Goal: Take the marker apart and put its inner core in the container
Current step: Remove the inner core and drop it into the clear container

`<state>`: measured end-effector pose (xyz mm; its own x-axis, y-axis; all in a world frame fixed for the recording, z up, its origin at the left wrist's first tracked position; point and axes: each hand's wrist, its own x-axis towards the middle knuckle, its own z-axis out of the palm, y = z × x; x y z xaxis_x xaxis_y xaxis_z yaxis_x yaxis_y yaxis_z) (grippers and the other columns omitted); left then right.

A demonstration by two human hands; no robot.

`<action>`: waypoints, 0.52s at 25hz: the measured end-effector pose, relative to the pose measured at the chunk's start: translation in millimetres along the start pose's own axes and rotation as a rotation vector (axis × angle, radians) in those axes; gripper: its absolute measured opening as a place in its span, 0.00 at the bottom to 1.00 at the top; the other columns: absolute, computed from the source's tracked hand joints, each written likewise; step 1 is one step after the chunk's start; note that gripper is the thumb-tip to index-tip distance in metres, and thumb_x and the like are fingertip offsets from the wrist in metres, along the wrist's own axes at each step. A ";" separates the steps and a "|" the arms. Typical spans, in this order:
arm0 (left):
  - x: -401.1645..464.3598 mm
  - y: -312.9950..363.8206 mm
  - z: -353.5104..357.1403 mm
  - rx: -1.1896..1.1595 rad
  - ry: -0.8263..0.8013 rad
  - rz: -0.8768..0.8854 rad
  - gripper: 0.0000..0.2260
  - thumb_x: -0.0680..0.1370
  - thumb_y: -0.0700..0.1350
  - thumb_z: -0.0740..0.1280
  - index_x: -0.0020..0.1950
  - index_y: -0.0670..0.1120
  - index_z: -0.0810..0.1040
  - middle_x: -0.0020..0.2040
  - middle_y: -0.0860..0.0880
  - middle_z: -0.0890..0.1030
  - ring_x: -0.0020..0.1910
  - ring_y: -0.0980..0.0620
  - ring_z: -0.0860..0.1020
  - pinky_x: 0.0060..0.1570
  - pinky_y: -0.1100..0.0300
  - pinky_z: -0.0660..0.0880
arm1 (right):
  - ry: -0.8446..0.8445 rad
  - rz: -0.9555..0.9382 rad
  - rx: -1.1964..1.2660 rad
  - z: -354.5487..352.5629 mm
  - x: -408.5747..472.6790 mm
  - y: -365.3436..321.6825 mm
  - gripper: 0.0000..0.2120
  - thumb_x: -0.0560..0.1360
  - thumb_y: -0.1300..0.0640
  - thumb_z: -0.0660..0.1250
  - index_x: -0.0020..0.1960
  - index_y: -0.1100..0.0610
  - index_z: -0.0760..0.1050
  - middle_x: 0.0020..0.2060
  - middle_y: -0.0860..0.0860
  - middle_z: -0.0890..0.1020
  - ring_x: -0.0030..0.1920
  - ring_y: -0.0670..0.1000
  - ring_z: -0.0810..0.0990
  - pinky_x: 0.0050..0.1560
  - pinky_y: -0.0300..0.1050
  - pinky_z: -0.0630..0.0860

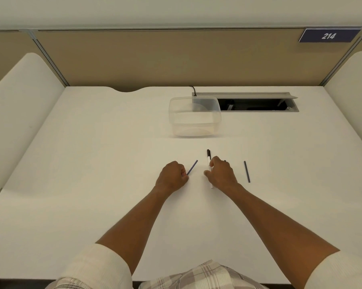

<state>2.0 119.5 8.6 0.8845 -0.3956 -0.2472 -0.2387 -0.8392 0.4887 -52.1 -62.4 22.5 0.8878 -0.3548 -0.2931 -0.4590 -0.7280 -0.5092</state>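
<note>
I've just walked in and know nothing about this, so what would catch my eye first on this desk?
Two bare forearms reach to mid-desk: the left hand pinches a thin dark core, while the right hand rests over a white marker. Beyond them stands a clear, empty container; another dark stick lies apart at right.

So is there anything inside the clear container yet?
No, the clear container looks empty, and a thin dark rod is in the left hand.

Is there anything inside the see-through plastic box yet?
Empty. Through the clear plastic container only white desk shows; one thin dark core is in the left hand.
</note>
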 end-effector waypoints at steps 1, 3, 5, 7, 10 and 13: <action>1.9 -0.4 -0.9 0.020 -0.004 0.016 0.05 0.73 0.47 0.68 0.41 0.46 0.79 0.45 0.50 0.76 0.44 0.49 0.76 0.44 0.55 0.75 | -0.002 -0.031 0.031 -0.9 2.5 -1.1 0.14 0.74 0.54 0.70 0.56 0.58 0.72 0.49 0.54 0.81 0.51 0.57 0.79 0.49 0.47 0.74; 6.1 -0.3 -2.6 0.059 -0.013 0.057 0.05 0.73 0.47 0.67 0.43 0.47 0.79 0.45 0.50 0.75 0.45 0.48 0.76 0.45 0.54 0.75 | -0.005 -0.109 0.081 -2.4 7.0 -3.5 0.14 0.74 0.56 0.70 0.57 0.56 0.73 0.48 0.52 0.80 0.49 0.54 0.79 0.49 0.46 0.73; 9.7 1.0 -4.1 0.099 -0.022 0.099 0.05 0.74 0.48 0.67 0.44 0.47 0.79 0.46 0.50 0.75 0.47 0.47 0.75 0.44 0.53 0.75 | -0.006 -0.192 0.077 -3.1 11.0 -7.0 0.12 0.74 0.57 0.71 0.56 0.55 0.75 0.49 0.50 0.80 0.49 0.52 0.78 0.48 0.45 0.73; 11.8 1.6 -4.0 0.136 -0.020 0.139 0.05 0.75 0.49 0.66 0.45 0.48 0.79 0.47 0.50 0.75 0.49 0.48 0.74 0.43 0.53 0.74 | -0.013 -0.263 0.042 -2.4 14.9 -9.9 0.10 0.74 0.58 0.70 0.55 0.53 0.77 0.49 0.49 0.81 0.49 0.50 0.78 0.48 0.45 0.73; 13.2 1.0 -3.3 0.148 0.007 0.169 0.05 0.76 0.49 0.65 0.47 0.50 0.79 0.49 0.49 0.75 0.51 0.48 0.73 0.44 0.53 0.74 | -0.023 -0.296 -0.016 -2.5 17.9 -13.4 0.06 0.75 0.57 0.68 0.50 0.50 0.80 0.46 0.47 0.81 0.46 0.49 0.77 0.47 0.47 0.75; 15.6 -1.1 -4.3 0.134 0.056 0.180 0.05 0.76 0.48 0.65 0.47 0.50 0.79 0.50 0.50 0.76 0.52 0.48 0.73 0.45 0.52 0.75 | -0.037 -0.311 -0.073 -3.1 21.4 -15.3 0.05 0.75 0.58 0.65 0.44 0.50 0.79 0.40 0.46 0.81 0.43 0.50 0.76 0.42 0.47 0.73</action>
<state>17.7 115.9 7.8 0.8427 -0.5254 -0.1173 -0.4427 -0.8004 0.4042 -26.1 -60.6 26.5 0.9828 -0.0880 -0.1623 -0.1610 -0.8387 -0.5203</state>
